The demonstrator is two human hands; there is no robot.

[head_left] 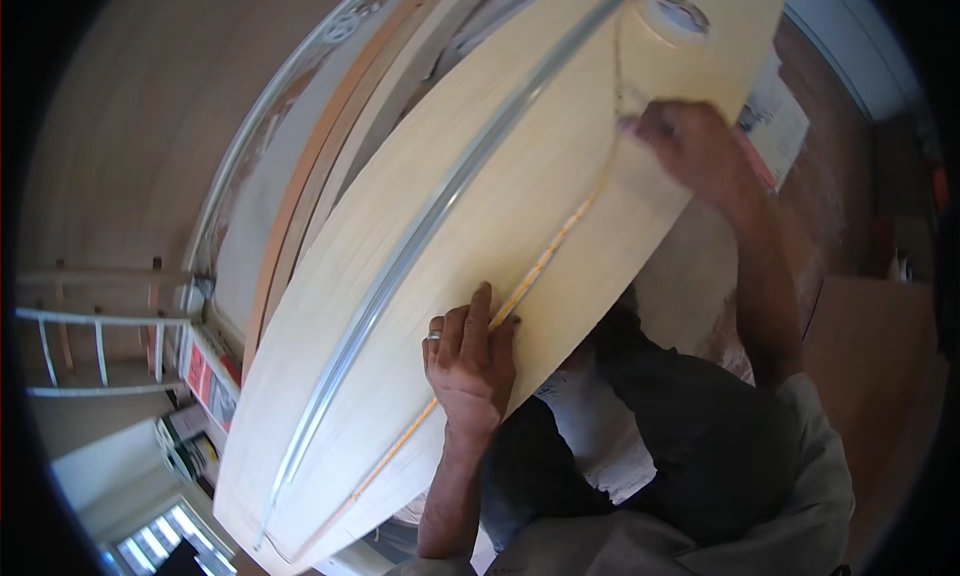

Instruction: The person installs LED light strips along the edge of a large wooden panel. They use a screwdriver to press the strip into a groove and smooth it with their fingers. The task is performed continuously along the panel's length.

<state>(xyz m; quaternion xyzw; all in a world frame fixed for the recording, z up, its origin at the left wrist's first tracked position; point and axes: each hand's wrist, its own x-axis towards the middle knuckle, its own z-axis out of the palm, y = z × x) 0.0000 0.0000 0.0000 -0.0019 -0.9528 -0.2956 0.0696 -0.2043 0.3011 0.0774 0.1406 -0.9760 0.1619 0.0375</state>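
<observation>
A long pale wooden panel point(400, 226) slants across the view, with a metal channel point(450, 191) along it. A thin yellow-orange strip point(540, 266) runs alongside the channel to a white round reel point(678, 21) near the top. My left hand point(468, 361), with a ring on it, rests on the panel over the strip, fingers slightly bent and apart, thumb beside the strip. Higher up, my right hand point(680, 146) is blurred, its fingers closed on the strip's slack upper part. Part of that strip is hidden under my left hand.
Timber boards point(330, 126) lie left of the panel. A metal rack point(100, 351), some containers point(190, 441) and a window point(155, 546) are at lower left. My legs point(680, 426) are below the panel. A printed packet point(780, 131) lies behind it, and a brown board point(870, 356) is at right.
</observation>
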